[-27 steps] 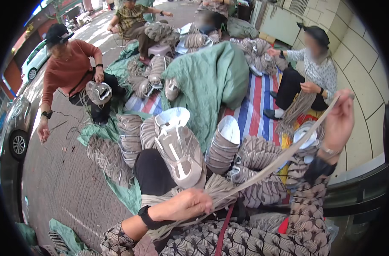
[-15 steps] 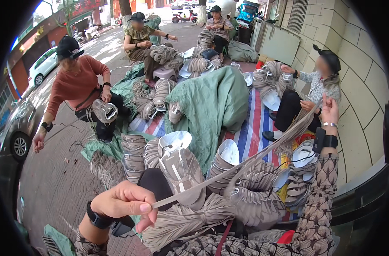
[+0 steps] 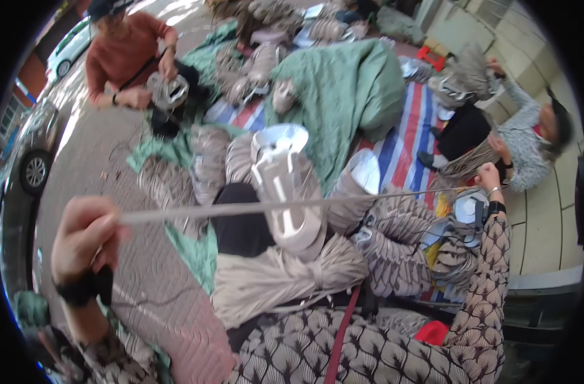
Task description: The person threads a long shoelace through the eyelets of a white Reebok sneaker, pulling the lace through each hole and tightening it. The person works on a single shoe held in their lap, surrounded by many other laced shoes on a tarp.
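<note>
The scene is viewed from the wearer's head through a wide fisheye lens, directed forward and steeply down. The patterned top (image 3: 381, 352) is seen from above, very near, along the lower edge; a pale car (image 3: 71, 51) is taken in far off at upper left.

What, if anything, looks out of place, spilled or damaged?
Nothing stands out as wrong. The pale lace runs straight between the left hand and right hand, the lace bundle lies gathered near its middle, and shoe uppers sit in nested stacks, some tilted. No spill or damage shows.
</note>
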The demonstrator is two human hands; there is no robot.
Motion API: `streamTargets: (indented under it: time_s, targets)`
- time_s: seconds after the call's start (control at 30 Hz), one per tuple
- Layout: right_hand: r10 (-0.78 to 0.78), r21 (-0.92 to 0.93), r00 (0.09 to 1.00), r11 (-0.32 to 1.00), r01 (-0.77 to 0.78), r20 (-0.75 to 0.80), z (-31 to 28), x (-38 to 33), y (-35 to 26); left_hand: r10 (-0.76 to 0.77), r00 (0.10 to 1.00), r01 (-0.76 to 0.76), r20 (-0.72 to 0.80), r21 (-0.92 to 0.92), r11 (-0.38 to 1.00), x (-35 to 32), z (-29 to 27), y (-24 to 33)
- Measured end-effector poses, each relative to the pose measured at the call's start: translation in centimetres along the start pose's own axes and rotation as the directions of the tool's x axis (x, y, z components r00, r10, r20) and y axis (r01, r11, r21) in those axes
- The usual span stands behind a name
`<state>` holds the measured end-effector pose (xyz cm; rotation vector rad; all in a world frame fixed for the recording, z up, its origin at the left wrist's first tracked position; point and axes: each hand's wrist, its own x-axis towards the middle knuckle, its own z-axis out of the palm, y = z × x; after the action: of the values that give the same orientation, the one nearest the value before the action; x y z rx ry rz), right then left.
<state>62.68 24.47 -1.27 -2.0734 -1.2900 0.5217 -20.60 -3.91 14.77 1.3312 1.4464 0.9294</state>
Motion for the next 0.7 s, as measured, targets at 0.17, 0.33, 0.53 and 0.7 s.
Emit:
streamTargets:
  time_s: [0.17, 0.33, 0.53, 0.7]
  targets:
    - [-0.441, -0.383, 0.677, 0.585, 0.715, 0.589, 13.5, -12.0, -7.1, -0.269, 0.842, 0.232, 0.468, 0.136, 0.963, 5.4, 9.2, -2.9]
    - [-0.765, 0.758, 0.101, 0.644, 0.104, 0.636, 21.6, -34.1, -24.0, 0.057, 0.751, -0.051, 0.658, -0.028, 0.998, 8.1, 17.9, -5.1]
    - [-0.439, 0.424, 0.004, 0.870, 0.249, 0.898, 18.1, -29.1, -23.4, -0.119, 0.786, 0.170, 0.607, -0.027, 0.985, 6.7, 13.8, -6.9]
    - [-0.639, 0.622, 0.062, 0.762, 0.179, 0.766, 22.2, -35.0, -25.7, 0.232, 0.892, -0.348, 0.388, 0.264, 0.899, 6.3, 17.9, -9.2]
